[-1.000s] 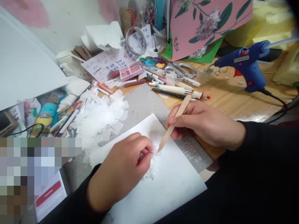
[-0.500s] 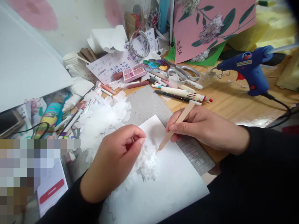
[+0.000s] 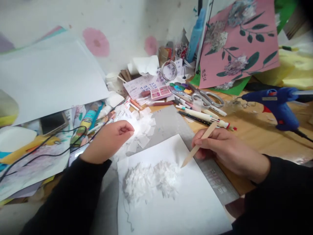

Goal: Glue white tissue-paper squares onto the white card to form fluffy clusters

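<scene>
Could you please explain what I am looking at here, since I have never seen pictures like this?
The camera sits on a person's head and looks down at their own two bare hands; there is no machine. The right hand holds a wooden stick like a pen, its tip near a cluster of white paper bits on a white sheet. The left hand reaches into a pile of white paper squares. Pens, scissors and a blue glue gun lie around the desk.

Single view from the camera on my head, looking forward and steeply down at close range onto the cluttered desk (image 3: 256,130). My left hand (image 3: 110,140) enters from lower left, my right hand (image 3: 225,150) from lower right; the wall fills the upper frame.
</scene>
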`<state>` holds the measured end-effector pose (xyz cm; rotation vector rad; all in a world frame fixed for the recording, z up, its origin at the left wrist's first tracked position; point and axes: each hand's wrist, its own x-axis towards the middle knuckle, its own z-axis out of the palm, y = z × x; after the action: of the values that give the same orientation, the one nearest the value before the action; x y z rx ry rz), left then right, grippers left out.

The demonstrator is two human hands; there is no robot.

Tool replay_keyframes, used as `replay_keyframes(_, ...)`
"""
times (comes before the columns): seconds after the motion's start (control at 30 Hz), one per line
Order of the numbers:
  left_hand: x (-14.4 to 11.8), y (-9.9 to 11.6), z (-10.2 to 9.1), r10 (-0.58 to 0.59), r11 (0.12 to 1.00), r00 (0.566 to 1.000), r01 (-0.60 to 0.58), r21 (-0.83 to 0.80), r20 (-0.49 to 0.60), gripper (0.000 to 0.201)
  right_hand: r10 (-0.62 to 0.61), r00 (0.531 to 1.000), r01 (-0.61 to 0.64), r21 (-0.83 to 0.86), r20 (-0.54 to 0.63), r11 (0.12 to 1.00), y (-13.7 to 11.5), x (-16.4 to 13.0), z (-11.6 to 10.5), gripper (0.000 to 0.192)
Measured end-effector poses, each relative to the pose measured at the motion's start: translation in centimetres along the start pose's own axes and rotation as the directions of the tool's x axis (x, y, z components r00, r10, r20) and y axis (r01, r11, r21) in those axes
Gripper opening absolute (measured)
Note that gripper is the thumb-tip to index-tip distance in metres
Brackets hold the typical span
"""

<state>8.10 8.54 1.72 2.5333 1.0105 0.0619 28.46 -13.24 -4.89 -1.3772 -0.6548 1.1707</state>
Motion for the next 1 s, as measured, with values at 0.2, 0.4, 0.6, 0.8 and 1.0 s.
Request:
replay_keyframes(0.2,0.6,-0.9,1.5,0.087,0.992,0.995,-0.092,0.085,0.054,0.014,0.001,0.991,0.024,0.191,-0.132,0.981,0.4,0.0,0.1,0.024)
replay_keyframes(0.4,0.7,-0.8,2.4,0.156,0.981,0.978,-0.17,0.097,0.139,0.015,-0.135,0.99,0.138,0.078,-0.043,0.987,1.3,-0.5,0.2,0.02)
replay_keyframes(0.6,0.8,-0.8,2.9,0.155,0.982,0.981,-0.166,0.094,0.116,0.016,-0.146,0.989,0.146,0.0,0.006,0.989,1.2,-0.6,0.5,0.02)
replay_keyframes(0.8,0.4,-0.3,2.5,0.138,0.984,0.987,-0.147,0.103,0.086,0.014,-0.142,0.99,0.142,-0.018,-0.007,0.99,1.0,-0.5,0.6,0.022)
replay_keyframes(1.0,-1.7,2.7,2.2,0.307,0.951,0.923,-0.287,-0.115,0.232,0.01,-0.16,0.987,0.16,-0.053,0.001,0.986,1.0,-0.4,0.6,0.022)
